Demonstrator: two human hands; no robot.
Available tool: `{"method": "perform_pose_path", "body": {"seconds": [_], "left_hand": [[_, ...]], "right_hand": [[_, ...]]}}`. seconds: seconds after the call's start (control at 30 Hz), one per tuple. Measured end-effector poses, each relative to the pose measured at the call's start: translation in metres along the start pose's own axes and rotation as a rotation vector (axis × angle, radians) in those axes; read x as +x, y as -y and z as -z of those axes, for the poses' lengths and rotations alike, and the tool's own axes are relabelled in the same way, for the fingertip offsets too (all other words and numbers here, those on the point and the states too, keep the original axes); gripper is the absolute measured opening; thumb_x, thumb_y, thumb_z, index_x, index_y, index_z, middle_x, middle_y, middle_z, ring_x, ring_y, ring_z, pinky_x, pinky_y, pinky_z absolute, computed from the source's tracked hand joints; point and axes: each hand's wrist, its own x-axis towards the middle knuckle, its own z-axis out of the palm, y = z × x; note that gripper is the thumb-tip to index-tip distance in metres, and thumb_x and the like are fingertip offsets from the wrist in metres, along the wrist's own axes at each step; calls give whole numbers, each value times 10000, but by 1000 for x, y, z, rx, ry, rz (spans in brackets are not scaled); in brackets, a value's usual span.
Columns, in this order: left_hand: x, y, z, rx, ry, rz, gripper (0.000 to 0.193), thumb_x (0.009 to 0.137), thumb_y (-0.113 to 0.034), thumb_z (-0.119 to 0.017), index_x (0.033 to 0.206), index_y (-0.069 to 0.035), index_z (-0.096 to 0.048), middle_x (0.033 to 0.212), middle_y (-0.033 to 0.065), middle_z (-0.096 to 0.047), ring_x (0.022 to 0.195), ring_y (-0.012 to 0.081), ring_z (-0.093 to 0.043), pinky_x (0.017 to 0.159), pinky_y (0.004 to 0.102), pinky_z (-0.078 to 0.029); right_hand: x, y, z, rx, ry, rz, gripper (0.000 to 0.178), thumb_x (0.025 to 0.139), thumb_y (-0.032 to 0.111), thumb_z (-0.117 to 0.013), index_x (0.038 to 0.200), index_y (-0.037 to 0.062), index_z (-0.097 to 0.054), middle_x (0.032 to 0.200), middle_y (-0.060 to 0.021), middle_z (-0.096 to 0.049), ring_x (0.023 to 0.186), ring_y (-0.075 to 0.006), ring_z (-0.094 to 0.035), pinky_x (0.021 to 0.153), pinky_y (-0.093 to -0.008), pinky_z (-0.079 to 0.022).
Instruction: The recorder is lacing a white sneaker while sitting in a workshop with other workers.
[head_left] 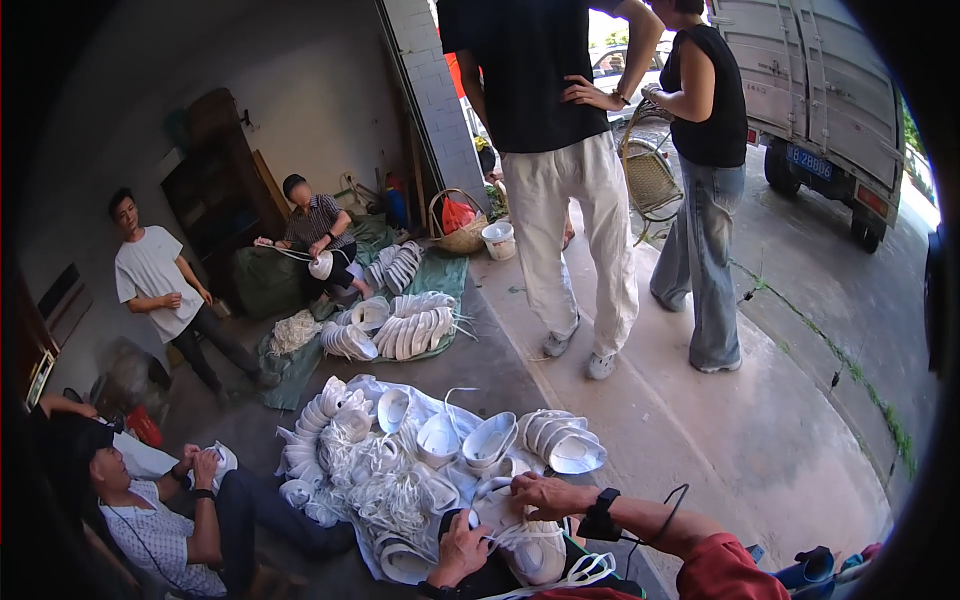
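Observation:
A white shoe upper [535, 555] lies across my lap at the bottom of the head view, with pale laces [590, 568] trailing from it. My left hand [460, 550] is closed at its left side, fingers gripping the edge. From the right, my right hand [552, 497] reaches over the top of the upper, its fingers bent and pressed together on it. Whether a lace is pinched there is too small to tell. Just beyond my hands, a heap of white laces [385, 480] and several more uppers [438, 438] rest on a pale sheet [362, 385].
At the left, a seated person [160, 530] handles a white upper. Farther back, another person [318, 225] sits beside stacked uppers [415, 330] on a green sheet [450, 275]. Someone stands in a white shirt [155, 265]. Two people stand ahead, near a basket [460, 235], bucket [498, 240] and parked truck [820, 100].

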Motion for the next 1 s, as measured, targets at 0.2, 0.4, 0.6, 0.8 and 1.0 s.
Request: {"method": "perform_pose_path", "body": {"seconds": [0.2, 0.4, 0.6, 0.8, 1.0], "left_hand": [[12, -4, -18, 59, 98, 271, 223, 740, -280, -593, 798, -82, -678, 1052, 192, -491, 1007, 363, -465, 746, 470, -440], [10, -25, -25, 145, -62, 328, 198, 712, -208, -607, 794, -37, -660, 1183, 228, -437, 1095, 408, -392, 858, 534, -349], [19, -105, -14, -189, -287, -250, 66, 767, -100, -516, 817, -57, -514, 954, 142, -540, 798, 266, -595, 647, 361, -472], [20, -100, -28, -646, -159, -6, 169, 834, -181, -591, 813, -40, -500, 665, 138, -560, 641, 300, -605, 560, 362, -450], [36, -44, -49, -641, -221, 404, 169, 798, -186, -603, 873, -39, -570, 740, 159, -620, 694, 301, -627, 599, 398, -471]], "right_hand": [[-3, 6, -3, 70, -90, 8, 192, 712, 97, -691, 891, 80, -623, 1132, -117, -476, 1065, -315, -466, 902, -404, -411], [-5, 8, -8, 85, -126, 30, 179, 697, 85, -717, 856, 90, -635, 1125, -111, -495, 1061, -298, -484, 906, -388, -416], [-3, 1, -9, 127, -127, 2, 174, 695, 94, -700, 853, 91, -629, 1142, -115, -485, 1095, -319, -460, 913, -397, -415], [-4, -3, -9, 172, -111, 6, 229, 692, 85, -694, 909, 88, -618, 1167, -133, -479, 1093, -321, -475, 915, -400, -413], [-3, 10, 1, 184, -61, -17, 224, 683, 60, -706, 894, 72, -632, 1150, -144, -498, 1063, -318, -509, 896, -383, -433]]}}
